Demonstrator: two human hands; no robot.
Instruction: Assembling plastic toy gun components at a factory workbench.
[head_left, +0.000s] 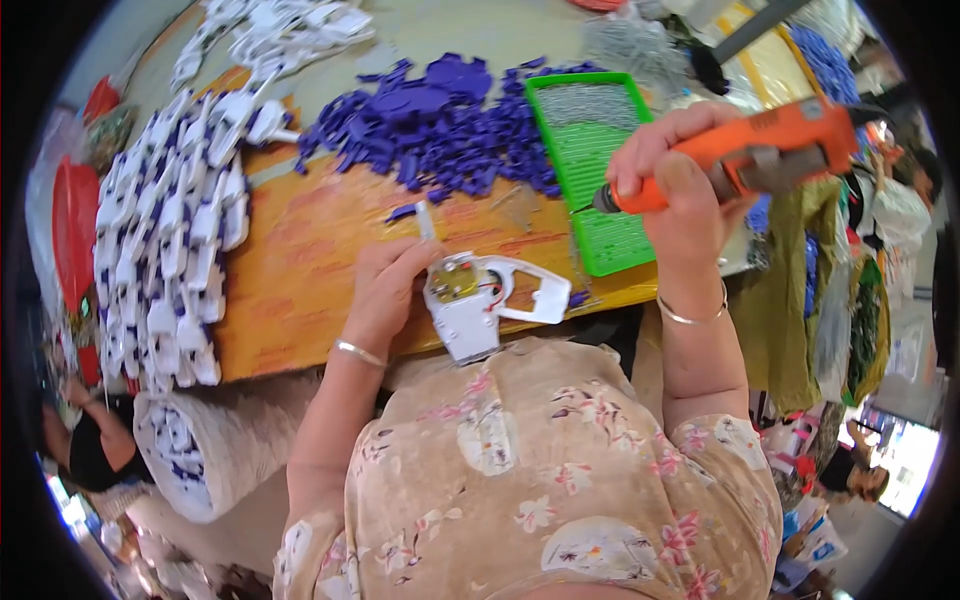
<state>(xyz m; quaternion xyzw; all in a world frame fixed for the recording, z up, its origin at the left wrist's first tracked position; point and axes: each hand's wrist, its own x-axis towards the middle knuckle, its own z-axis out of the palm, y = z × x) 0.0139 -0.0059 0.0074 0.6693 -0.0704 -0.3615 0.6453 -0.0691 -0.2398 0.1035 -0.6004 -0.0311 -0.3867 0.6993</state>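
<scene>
- Orange plastic fills your right hand (685, 175): its fingers are wrapped round the power driver (750, 155), whose bit (587, 207) points left across the green tray (592, 262). The bit's height above the tray is hard to tell; if your wrist dips, it could catch the rim.
- Your left hand (390, 285) is pinched on the upper left side of the white housing (467, 328), which lies at the table's near edge, just in front of your floral shirt (520, 430). With the hold on one side only, pressure from the driver could twist the housing out of your fingers.
- The housing's lower end seems to reach past the table (290, 310); pressing there would likely tip it toward your lap.
- Inside the housing, a yellowish round part (455, 282) and a red wire (493, 287) lie exposed. A slipping bit could score the one, snag the other, or strike your left thumb close beside them.
- Small silver pieces (592, 103), probably screws, gather at the tray's far end. A knock could spill them among the purple parts (430, 125) heaped alongside, where they would be awkward to pick out.
- Farther left, white assemblies (170, 245) overlap in rows out to the table's edge. A careless sweep of your left arm could slide some off toward the pale sack (245, 450) below.
</scene>
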